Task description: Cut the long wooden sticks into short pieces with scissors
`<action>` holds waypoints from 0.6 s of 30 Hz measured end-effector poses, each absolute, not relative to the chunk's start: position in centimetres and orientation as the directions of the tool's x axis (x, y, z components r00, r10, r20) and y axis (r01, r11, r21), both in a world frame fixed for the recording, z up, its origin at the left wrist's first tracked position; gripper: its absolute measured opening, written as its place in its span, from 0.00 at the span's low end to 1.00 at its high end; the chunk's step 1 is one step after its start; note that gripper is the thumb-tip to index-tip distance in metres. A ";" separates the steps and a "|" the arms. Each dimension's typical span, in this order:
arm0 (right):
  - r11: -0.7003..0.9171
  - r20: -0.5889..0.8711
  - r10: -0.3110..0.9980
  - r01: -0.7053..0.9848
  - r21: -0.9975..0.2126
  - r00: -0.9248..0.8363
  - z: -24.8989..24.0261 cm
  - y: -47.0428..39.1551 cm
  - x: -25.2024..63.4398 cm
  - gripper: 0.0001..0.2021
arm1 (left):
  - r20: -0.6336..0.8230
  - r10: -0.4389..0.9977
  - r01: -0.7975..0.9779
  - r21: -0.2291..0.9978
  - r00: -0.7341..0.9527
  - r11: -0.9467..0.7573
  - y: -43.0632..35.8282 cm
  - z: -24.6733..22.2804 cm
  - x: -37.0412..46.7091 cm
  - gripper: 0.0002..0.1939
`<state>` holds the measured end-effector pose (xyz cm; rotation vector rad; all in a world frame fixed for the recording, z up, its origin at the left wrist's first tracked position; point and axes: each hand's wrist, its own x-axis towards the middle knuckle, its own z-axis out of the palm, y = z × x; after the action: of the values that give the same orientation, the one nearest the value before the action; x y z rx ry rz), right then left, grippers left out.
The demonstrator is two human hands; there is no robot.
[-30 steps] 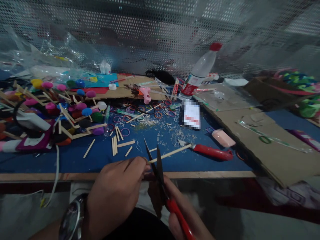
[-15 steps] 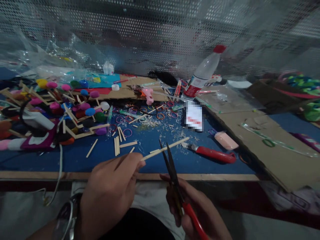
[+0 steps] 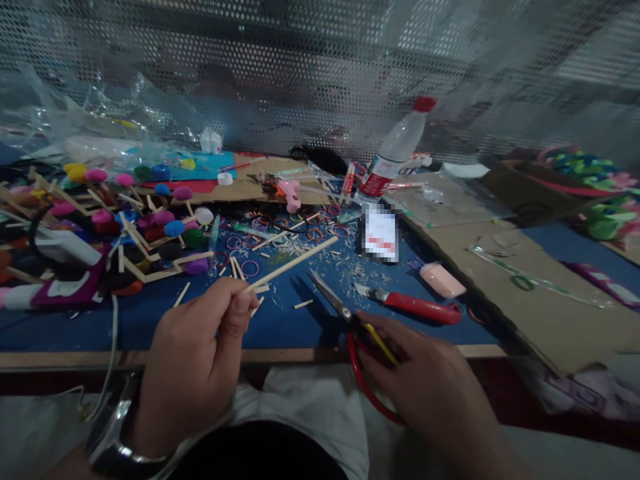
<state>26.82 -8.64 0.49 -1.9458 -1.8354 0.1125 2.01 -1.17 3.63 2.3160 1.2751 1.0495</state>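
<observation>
A thin wooden stick [image 3: 295, 263] is pinched in my left hand [image 3: 200, 357], its free end slanting up to the right over the table. My right hand [image 3: 425, 380] is wrapped round the red and yellow handles of a pair of scissors [image 3: 333, 297]. The scissors' blades point up and left, apart from the stick. Beneath the hands, short cut stick pieces [image 3: 303, 304] and pale shavings [image 3: 357, 273] lie on the blue table top [image 3: 285, 327]. A red-handled utility knife [image 3: 415, 307] rests just beyond my right hand.
Sticks with colourful round tips [image 3: 170, 227] crowd the left side. A phone [image 3: 380, 233], a tilted-looking bottle [image 3: 393, 157] and a pink glue gun [image 3: 289, 193] are farther back. Cardboard [image 3: 530, 287] covers the right; a white cable [image 3: 114, 333] hangs over the front edge.
The scissors' blades, earlier around the stick, have come away from it and lowered to the right. My left hand has drawn the stick to the left and tilted it up.
</observation>
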 end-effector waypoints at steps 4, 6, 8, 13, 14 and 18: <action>0.071 0.362 0.931 0.955 -0.288 0.040 0.4 -6.6 26.8 0.18 | 0.355 0.839 0.504 0.678 0.413 -0.535 -0.8 4.0 2.7 0.12; 0.106 0.346 0.938 0.955 -0.278 -0.003 0.3 -5.6 26.6 0.18 | 0.341 0.825 0.508 0.662 0.450 -0.551 -0.9 3.7 3.1 0.12; 0.128 0.325 0.945 0.957 -0.261 -0.038 0.0 -4.5 26.6 0.18 | 0.367 0.801 0.502 0.634 0.473 -0.588 -1.2 3.2 3.4 0.12; 0.211 0.380 0.916 0.959 -0.188 -0.127 -0.4 -1.6 27.0 0.15 | 0.500 0.728 0.474 0.553 0.470 -0.686 -1.8 1.3 3.7 0.10; 0.216 0.380 0.915 0.959 -0.182 -0.134 -0.3 -1.1 27.0 0.15 | 0.518 0.713 0.464 0.541 0.473 -0.701 -1.9 1.0 3.7 0.13; 0.217 0.376 0.916 0.962 -0.163 -0.143 1.1 -0.5 27.8 0.15 | 0.552 0.645 0.446 0.466 0.529 -0.764 -2.2 -0.2 3.3 0.21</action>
<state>27.82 -0.47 1.12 -1.7402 -2.1051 -0.1622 3.32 -2.23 -0.24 2.5029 0.9145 1.0681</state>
